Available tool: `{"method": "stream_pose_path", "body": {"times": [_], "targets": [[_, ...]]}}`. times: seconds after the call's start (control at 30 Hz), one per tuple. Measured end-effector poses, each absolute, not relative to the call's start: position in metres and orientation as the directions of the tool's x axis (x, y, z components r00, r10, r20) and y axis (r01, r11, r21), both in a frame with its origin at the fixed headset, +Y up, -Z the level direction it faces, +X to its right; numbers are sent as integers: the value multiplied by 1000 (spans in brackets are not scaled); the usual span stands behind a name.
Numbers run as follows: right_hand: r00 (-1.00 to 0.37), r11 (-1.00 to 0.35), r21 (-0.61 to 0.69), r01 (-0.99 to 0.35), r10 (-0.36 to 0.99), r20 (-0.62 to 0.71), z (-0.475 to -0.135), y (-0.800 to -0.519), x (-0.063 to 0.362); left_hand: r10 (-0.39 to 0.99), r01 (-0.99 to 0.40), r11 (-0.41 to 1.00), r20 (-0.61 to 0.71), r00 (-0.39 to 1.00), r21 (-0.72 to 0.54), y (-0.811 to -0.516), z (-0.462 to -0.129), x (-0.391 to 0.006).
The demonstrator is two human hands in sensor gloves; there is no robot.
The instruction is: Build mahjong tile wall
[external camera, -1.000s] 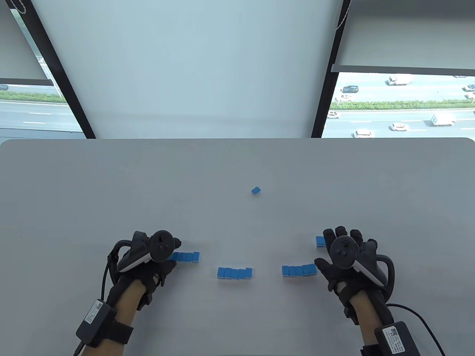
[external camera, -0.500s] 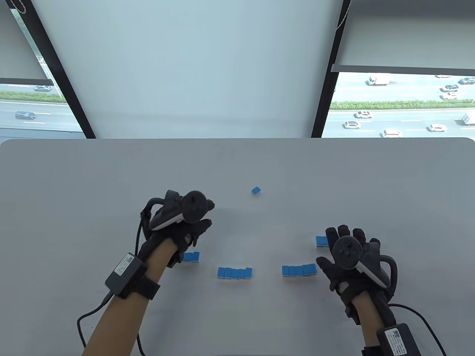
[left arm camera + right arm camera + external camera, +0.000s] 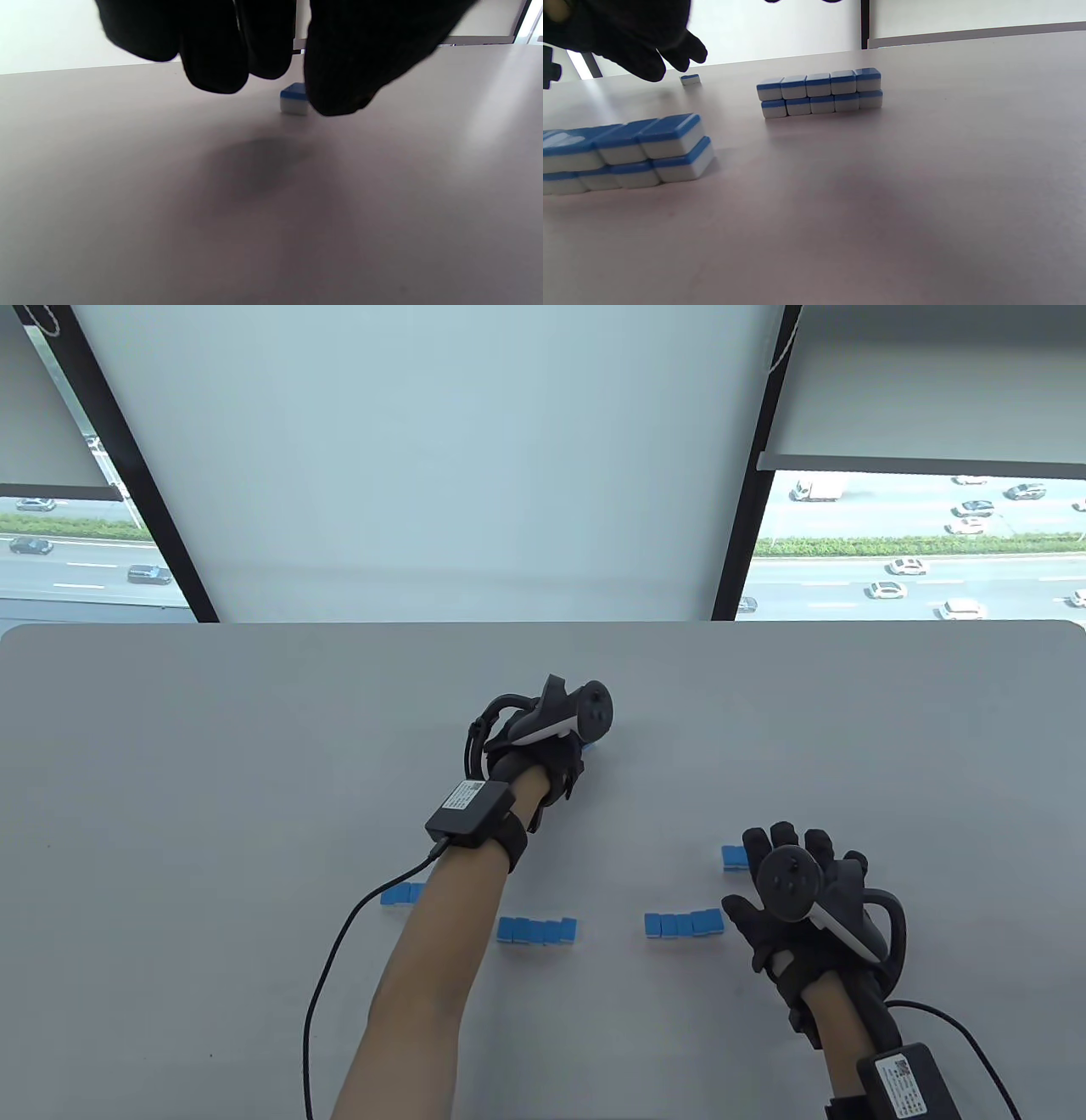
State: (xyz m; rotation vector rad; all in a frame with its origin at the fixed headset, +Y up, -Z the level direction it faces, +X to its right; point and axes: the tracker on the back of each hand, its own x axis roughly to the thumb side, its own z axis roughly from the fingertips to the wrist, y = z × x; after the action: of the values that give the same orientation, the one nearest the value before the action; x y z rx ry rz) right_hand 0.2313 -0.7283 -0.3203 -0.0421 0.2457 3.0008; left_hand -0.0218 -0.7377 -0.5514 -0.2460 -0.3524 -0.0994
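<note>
Left hand (image 3: 551,742) reaches to the table (image 3: 254,746) centre, fingers (image 3: 216,63) hanging loosely over the lone tile (image 3: 293,98) (blue back up), thumb beside it; whether it touches cannot be told. Right hand (image 3: 793,899) rests at near right, fingers spread flat, holding nothing, between the right wall segment (image 3: 683,923) and the far-right tiles (image 3: 733,857). Middle segment (image 3: 536,930) and left segment (image 3: 401,893) lie near, two tiles high.

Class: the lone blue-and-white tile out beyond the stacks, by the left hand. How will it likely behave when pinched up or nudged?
The lone tile looks like a rigid block, so it probably will not flex. It lies flat, so a nudge from the left hand should slide it rather than tip or roll it. Its smooth-looking faces may slip in gloved fingers.
</note>
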Motion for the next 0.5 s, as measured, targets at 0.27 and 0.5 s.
{"method": "stream_pose_path", "body": {"times": [0.27, 0.5], "targets": [[-991, -978, 158, -136, 132, -37, -321, -729, 232, -117, 201, 956, 350, 930, -215, -747, -559, -11], [-992, -978, 170, -125, 121, -36, -321, -731, 230, -153, 232, 957, 374, 915, -175, -744, -552, -11]]}}
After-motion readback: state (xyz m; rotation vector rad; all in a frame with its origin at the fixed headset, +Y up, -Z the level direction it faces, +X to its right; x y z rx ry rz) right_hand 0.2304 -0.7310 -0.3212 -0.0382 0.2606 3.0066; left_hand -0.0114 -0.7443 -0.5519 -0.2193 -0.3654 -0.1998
